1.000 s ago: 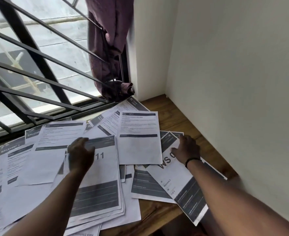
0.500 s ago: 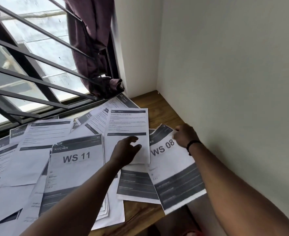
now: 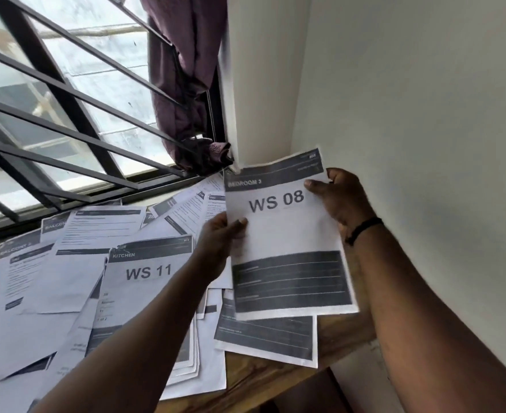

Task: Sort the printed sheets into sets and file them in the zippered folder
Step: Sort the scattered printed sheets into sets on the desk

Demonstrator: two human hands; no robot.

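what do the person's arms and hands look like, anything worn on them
Both forearms are bare, with no sleeves in view and no gloves. The right hand has a thin black band around its wrist. The left hand shows nothing worn on its wrist or its fingers. No rings or watch are visible on either hand.

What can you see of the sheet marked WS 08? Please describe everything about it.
The WS 08 sheet is white printed paper with a dark header band reading BEDROOM 3, large WS 08 lettering, and a dark block with thin lines near its bottom. It is lifted above the other papers, facing the camera, slightly tilted. The left hand pinches its left edge; the right hand grips its right edge. Small print is unreadable.
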